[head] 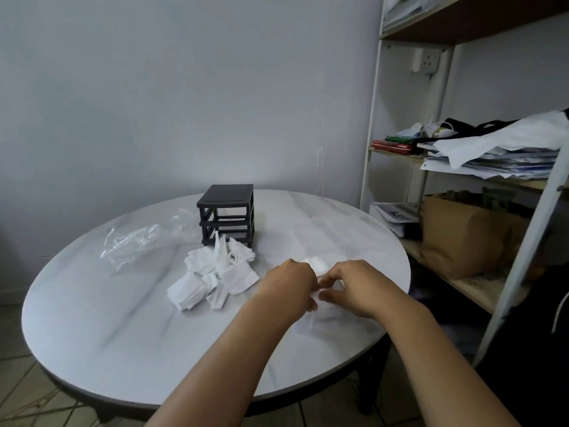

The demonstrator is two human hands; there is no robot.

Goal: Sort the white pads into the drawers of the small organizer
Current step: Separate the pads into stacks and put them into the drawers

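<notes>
On bench (92, 303) right of pile (212, 278), both hands, left (289, 285) and right (357, 288), are pinching pads (320, 265), fingers clenched. Square the stack before carrying to organizer (227, 214).

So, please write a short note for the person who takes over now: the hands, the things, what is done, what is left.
Left hand and right hand: together over the table's right side, fingers on white pads; grip unclear.
Loose pad pile: in front of the black organizer.
Organizer: frame looks open; no drawers visible in it.
Clear plastic wrap: left of it.
Done: no pads visibly sorted.
Left: the whole pile.
</notes>
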